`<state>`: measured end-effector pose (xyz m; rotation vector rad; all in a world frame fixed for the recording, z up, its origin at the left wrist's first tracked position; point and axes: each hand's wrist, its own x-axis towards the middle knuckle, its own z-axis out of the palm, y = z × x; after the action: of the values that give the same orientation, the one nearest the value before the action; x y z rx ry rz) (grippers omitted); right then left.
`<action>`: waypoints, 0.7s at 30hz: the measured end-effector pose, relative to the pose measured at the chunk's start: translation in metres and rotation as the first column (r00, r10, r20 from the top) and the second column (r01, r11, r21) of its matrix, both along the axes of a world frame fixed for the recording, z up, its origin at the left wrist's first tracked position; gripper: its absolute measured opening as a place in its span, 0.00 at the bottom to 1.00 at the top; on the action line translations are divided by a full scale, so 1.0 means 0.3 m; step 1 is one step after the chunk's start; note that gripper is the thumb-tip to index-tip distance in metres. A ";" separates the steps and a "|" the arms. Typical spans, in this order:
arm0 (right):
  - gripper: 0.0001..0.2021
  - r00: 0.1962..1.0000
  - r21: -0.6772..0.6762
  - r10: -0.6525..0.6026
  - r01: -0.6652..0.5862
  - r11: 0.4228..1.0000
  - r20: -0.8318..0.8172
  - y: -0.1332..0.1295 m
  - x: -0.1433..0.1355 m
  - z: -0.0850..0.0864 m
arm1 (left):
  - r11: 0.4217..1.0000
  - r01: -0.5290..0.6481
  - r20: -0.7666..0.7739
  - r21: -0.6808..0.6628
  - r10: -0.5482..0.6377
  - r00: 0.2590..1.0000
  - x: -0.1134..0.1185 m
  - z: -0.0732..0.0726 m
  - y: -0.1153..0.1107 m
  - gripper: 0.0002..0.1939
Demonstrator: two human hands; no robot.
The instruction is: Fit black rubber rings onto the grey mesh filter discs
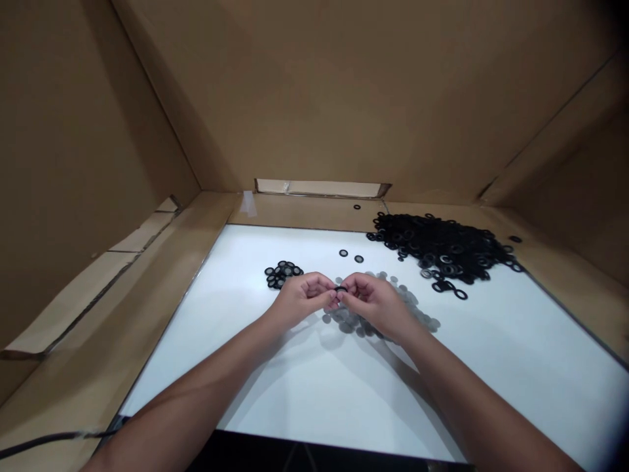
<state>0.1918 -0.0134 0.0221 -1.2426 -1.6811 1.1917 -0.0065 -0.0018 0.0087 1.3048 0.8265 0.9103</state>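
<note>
Between the fingertips of my left hand [307, 295] and my right hand [373, 300] is a small black rubber ring [340, 289], pinched from both sides. Fingers hide much of it, and I cannot tell whether a disc sits inside. Beneath and around my right hand spreads a loose pile of small grey mesh discs [346, 321]. Just beyond my left hand lies a heap of black rings with grey centres [281, 274]. Two more such rings, one a ringed disc [343, 253] and another ringed disc [359, 259], lie apart, farther back.
A large mound of black rings [437, 246] covers the back right of the white board [295, 400]. Cardboard walls [304, 98] enclose the back and sides, with a slot [322, 188] low in the back one. A black cable [54, 438] runs in at lower left.
</note>
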 end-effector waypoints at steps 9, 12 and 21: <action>0.12 0.978 -0.009 -0.133 0.133 0.991 -0.161 -0.015 -0.043 0.011 | 0.995 -0.085 0.112 -0.054 0.091 0.990 0.017 0.024 -0.019 0.14; 0.11 0.983 -0.018 -0.116 0.115 0.993 -0.139 -0.013 -0.036 0.013 | 0.996 -0.081 0.087 -0.041 0.084 0.993 0.006 0.022 -0.010 0.14; 0.10 0.989 -0.097 -0.051 0.038 0.995 -0.135 -0.013 -0.024 0.028 | 0.991 -0.127 0.073 0.032 0.125 0.990 0.011 0.017 -0.020 0.11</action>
<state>0.1845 -0.0172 0.0306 -1.2188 -1.5047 1.3116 -0.0033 -0.0078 0.0137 1.2553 0.8480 1.0701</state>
